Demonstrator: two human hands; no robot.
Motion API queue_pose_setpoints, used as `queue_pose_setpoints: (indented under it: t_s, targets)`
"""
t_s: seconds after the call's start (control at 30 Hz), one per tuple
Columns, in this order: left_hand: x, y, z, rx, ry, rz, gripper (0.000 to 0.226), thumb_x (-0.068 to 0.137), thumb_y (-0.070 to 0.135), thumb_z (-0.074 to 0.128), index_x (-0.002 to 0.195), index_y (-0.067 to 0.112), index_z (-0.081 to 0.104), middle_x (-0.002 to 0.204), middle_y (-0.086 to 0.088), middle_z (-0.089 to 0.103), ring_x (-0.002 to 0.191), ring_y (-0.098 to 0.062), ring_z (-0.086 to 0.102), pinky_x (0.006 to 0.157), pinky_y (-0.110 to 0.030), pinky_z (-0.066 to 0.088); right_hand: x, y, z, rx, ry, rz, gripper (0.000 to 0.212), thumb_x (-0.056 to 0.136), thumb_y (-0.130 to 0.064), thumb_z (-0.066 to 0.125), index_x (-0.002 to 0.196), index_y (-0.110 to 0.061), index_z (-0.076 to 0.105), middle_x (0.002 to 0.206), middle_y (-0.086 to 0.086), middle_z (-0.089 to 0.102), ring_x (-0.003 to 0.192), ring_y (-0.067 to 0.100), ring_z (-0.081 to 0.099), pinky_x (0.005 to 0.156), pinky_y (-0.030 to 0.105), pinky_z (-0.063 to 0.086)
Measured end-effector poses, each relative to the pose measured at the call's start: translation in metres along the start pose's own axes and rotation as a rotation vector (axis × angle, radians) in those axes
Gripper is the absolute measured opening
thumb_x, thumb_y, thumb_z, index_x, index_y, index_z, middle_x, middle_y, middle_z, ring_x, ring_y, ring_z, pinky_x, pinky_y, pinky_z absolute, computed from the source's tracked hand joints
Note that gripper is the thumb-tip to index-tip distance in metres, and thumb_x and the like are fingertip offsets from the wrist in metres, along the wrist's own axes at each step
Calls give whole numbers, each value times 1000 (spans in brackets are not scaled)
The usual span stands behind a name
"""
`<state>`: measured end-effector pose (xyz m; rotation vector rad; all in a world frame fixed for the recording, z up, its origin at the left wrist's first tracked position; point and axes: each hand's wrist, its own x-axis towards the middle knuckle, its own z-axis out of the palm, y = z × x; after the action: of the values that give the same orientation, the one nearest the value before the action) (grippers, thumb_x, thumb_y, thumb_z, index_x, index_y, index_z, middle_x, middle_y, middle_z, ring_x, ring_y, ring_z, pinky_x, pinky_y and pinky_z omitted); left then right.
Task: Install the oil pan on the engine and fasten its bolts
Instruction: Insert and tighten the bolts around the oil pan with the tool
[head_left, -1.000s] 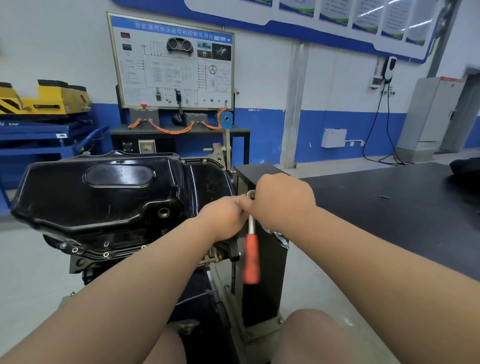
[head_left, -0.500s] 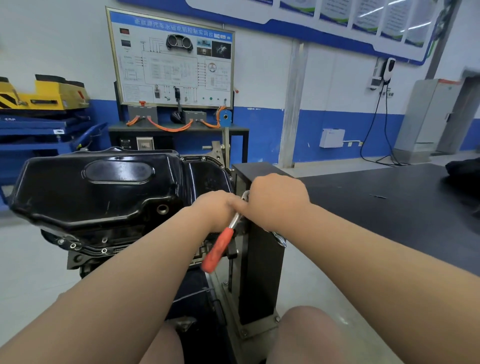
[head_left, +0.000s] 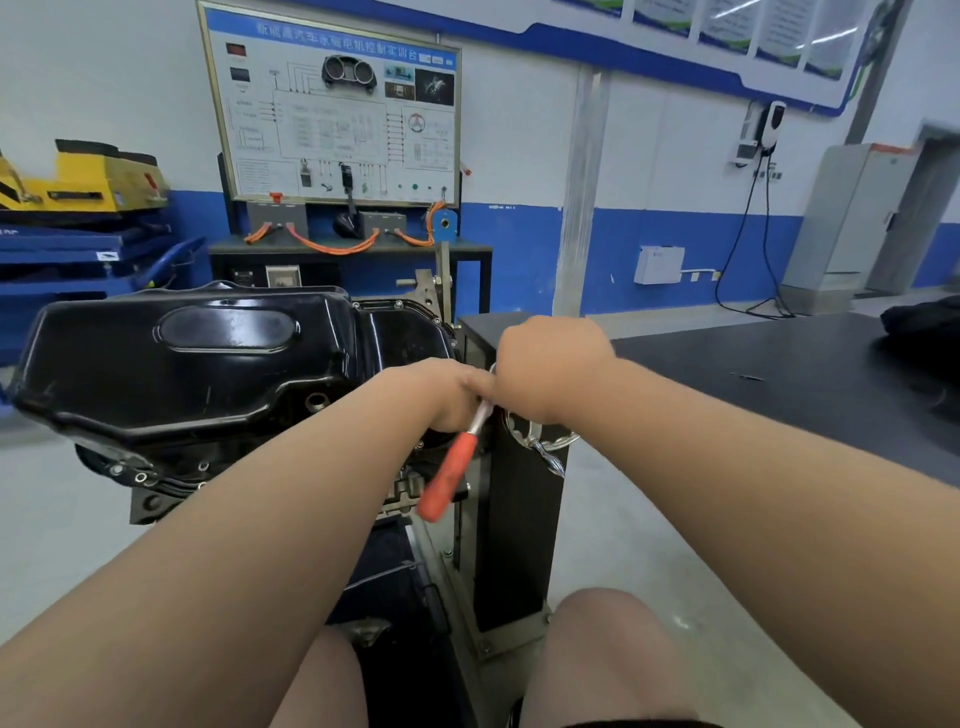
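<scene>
The glossy black oil pan (head_left: 182, 364) sits on top of the upturned engine (head_left: 156, 483), held on an engine stand. A ratchet wrench with an orange handle (head_left: 447, 475) points down and to the left from the pan's right end. My left hand (head_left: 441, 395) is closed around the ratchet's metal shaft. My right hand (head_left: 550, 364) is closed over the ratchet's head, which it hides along with the bolt under it. Several bolt heads (head_left: 127, 473) show along the pan's lower front flange.
The stand's dark upright post (head_left: 514, 519) carries a chrome hand wheel (head_left: 540, 441) just right of my hands. A black workbench (head_left: 779, 379) lies to the right. A training board on a cart (head_left: 332, 114) stands behind the engine. My knees are at the bottom.
The ratchet's orange handle swung from hanging straight down to pointing down-left. Both hands stayed at the pan's right end.
</scene>
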<state>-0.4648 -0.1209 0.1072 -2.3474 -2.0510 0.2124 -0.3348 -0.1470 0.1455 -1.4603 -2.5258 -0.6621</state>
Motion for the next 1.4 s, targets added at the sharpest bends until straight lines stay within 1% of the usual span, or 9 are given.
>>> queue_pose_setpoints:
  t_s: [0.1,0.23,0.5,0.73,0.97,1.07,1.2,1.3,1.4]
  targets:
    - [1,-2,-1,-15,-15,8,29,98,21,41,119,11,59,112,-7,59,98,-26,55,88,-35,45,-3,-4,-5,-144,53,-119,46,93,-53,42,68,-16,51,65,0,48,56,16,42,48,27,25]
    - [5,-6,-1,-60,0,-43,42,98,33,45,136,15,47,135,-10,51,124,-30,47,104,-43,37,1,4,-10,-357,230,-463,21,92,-17,50,111,-16,57,108,5,56,101,23,47,77,37,36]
    - [4,-4,-6,-133,-115,4,33,101,14,34,128,4,49,118,-12,53,98,-20,46,91,-29,35,5,-10,6,172,-4,145,50,91,-58,38,63,-17,41,64,2,47,53,17,44,46,26,26]
    - [13,-6,-6,-110,-45,-57,47,100,36,41,141,14,42,144,-10,44,132,-29,41,109,-41,32,9,8,-7,-371,235,-405,21,93,-22,50,110,-13,57,103,7,55,98,24,48,70,33,31]
    - [12,-1,-10,-16,-161,-35,30,100,26,39,119,10,54,111,-12,58,101,-28,56,99,-46,43,6,-2,3,263,-155,188,55,91,-62,36,67,-14,46,68,5,53,59,20,50,50,29,35]
    - [11,0,-7,-84,-127,-15,36,98,26,42,131,14,51,126,-11,56,113,-27,53,103,-47,40,1,4,-1,-7,-17,-32,48,92,-56,42,71,-13,51,69,1,51,60,16,45,49,27,30]
    - [13,5,-7,-101,-80,-49,34,95,30,49,124,14,57,120,-8,58,108,-26,53,97,-38,42,-3,25,3,-409,279,-429,21,95,-26,50,111,-13,55,105,5,56,98,22,48,72,35,36]
    - [16,5,-10,-103,-110,-39,33,96,28,47,124,13,58,122,-8,57,111,-26,53,101,-42,41,-10,18,10,-184,268,-185,22,94,-35,51,101,-14,55,91,4,54,83,23,51,65,34,35]
    - [15,5,-10,-95,-175,1,30,98,20,42,120,7,57,118,-14,59,105,-29,56,99,-44,43,-6,4,12,212,-28,216,52,90,-58,42,71,-12,52,63,2,51,55,18,47,48,27,31]
